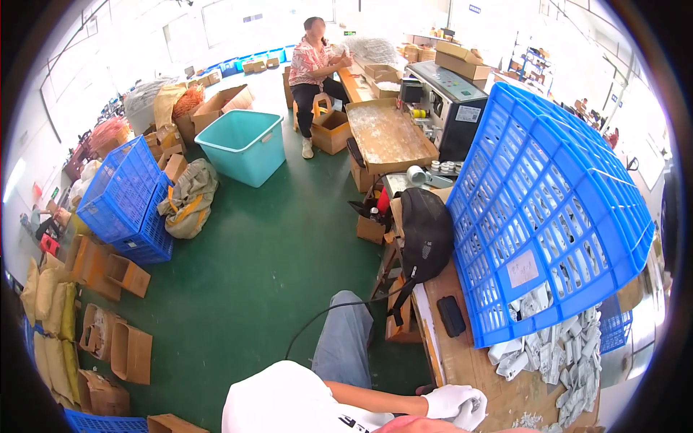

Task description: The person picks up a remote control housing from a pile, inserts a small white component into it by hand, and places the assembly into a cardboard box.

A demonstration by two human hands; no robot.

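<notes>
My left forearm reaches right along the lower edge to the worktable (pixel 498 397). My left hand (pixel 453 405), in a white glove, is closed low over the table edge. Its fingers curl inward, and what they hold is too hidden to name. My right hand does not show; only a blurred pink patch lies at the lower edge. Right of the glove, many grey-white plastic pieces (pixel 570 353) lie heaped on the table. They spill from a large blue plastic crate (pixel 505 289) tipped on its side, with more pieces inside it.
A dark case (pixel 451 316) and a black backpack (pixel 426 234) lie along the table. Beyond stand a cardboard tray (pixel 390 133) and a machine (pixel 458 108). A person (pixel 317 65) sits farther back. A teal tub (pixel 245 144), blue crates (pixel 123 191) and cartons (pixel 130 350) stand on the green floor.
</notes>
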